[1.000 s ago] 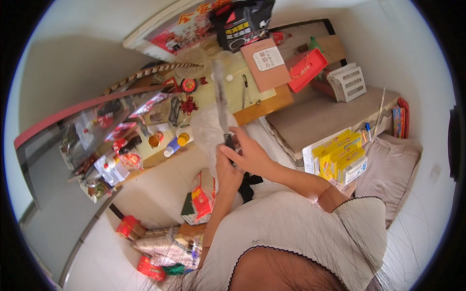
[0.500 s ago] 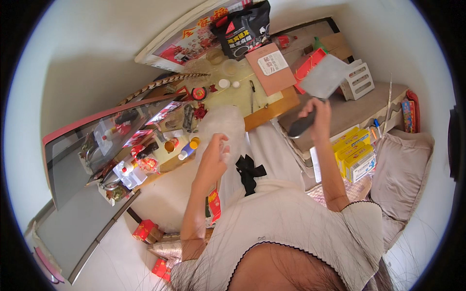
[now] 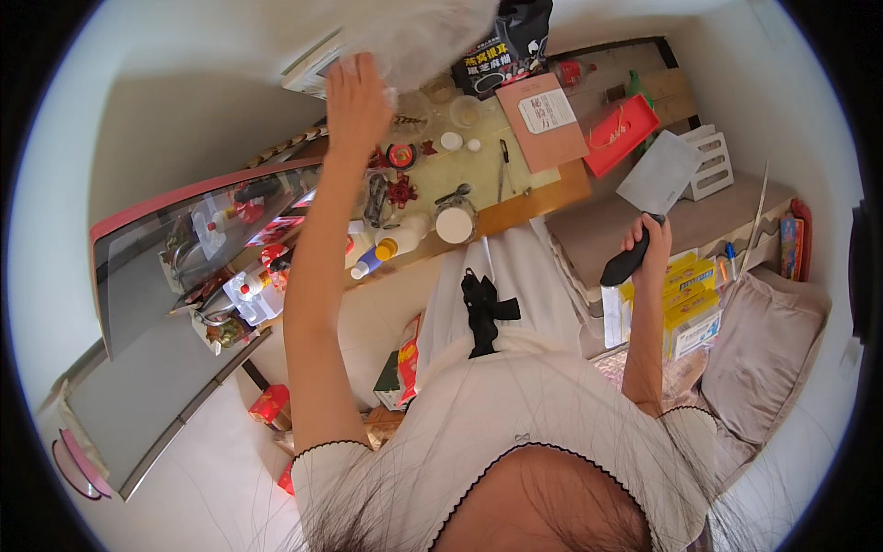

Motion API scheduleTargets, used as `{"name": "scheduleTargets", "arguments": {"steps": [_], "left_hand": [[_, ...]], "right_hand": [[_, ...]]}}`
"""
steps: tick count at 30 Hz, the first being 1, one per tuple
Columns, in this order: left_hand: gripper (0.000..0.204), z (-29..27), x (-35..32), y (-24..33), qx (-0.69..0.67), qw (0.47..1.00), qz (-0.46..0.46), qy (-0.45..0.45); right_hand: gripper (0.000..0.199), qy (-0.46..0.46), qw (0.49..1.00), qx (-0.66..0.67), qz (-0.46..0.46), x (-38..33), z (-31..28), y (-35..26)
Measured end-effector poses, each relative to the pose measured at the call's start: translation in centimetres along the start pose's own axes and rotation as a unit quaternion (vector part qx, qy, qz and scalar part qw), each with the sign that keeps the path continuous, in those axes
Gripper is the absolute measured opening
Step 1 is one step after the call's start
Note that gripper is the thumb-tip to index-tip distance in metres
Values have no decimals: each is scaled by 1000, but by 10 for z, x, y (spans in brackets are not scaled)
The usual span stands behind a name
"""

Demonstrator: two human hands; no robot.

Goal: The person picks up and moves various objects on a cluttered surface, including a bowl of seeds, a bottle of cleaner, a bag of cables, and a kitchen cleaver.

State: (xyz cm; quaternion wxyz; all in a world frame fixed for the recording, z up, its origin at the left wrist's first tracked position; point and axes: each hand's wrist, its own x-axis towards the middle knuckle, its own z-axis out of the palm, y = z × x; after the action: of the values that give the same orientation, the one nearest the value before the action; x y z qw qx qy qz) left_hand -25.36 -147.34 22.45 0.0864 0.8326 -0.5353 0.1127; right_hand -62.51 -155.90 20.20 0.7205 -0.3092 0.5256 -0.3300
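My left hand (image 3: 357, 109) is raised at the far left of the table, its fingers closed on a clear plastic bag (image 3: 418, 41). The bag is spread out and smeared by motion in front of the wall and a framed picture. My right hand (image 3: 647, 245) is closed round the black handle of a cleaver (image 3: 660, 171). Its broad grey blade points up and away, above the brown cushioned seat. Below the bag on the table stands a jar with a white lid (image 3: 455, 224), beside a white bottle with a yellow cap (image 3: 405, 238).
A pink book (image 3: 541, 127), a red box lid (image 3: 622, 135) and a black bag (image 3: 501, 55) lie towards the back. A white slotted rack (image 3: 709, 164) and yellow boxes (image 3: 690, 296) are on the right. A large screen (image 3: 193, 248) leans along the left.
My left hand has swung up and away with the plastic bag, uncovering the white-lidded jar. My right hand has shifted slightly right and nearer, still holding the cleaver.
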Motion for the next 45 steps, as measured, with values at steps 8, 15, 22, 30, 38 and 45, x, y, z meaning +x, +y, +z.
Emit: {"name": "scheduleTargets", "arguments": {"steps": [8, 15, 22, 30, 38, 45], "left_hand": [[36, 100, -36, -101, 242, 907, 23, -343], [42, 93, 0, -132, 74, 905, -38, -418], [36, 27, 25, -117, -469, 807, -232, -273], [13, -19, -56, 20, -378, 911, -164, -26], [30, -62, -179, 133, -544, 610, -452, -357], [23, -95, -224, 108, -434, 700, -566, -20]], "right_hand": [[9, -30, 998, -44, 20, -9, 4, 3], [10, -36, 996, -75, 25, -17, 6, 9], [8, -36, 990, -135, 14, -18, 15, 22], [35, -49, 885, -403, -227, -38, 42, 46], [54, -329, 755, -501, -266, -80, 118, 69], [53, -549, 699, -317, -331, -109, 149, 85]]}}
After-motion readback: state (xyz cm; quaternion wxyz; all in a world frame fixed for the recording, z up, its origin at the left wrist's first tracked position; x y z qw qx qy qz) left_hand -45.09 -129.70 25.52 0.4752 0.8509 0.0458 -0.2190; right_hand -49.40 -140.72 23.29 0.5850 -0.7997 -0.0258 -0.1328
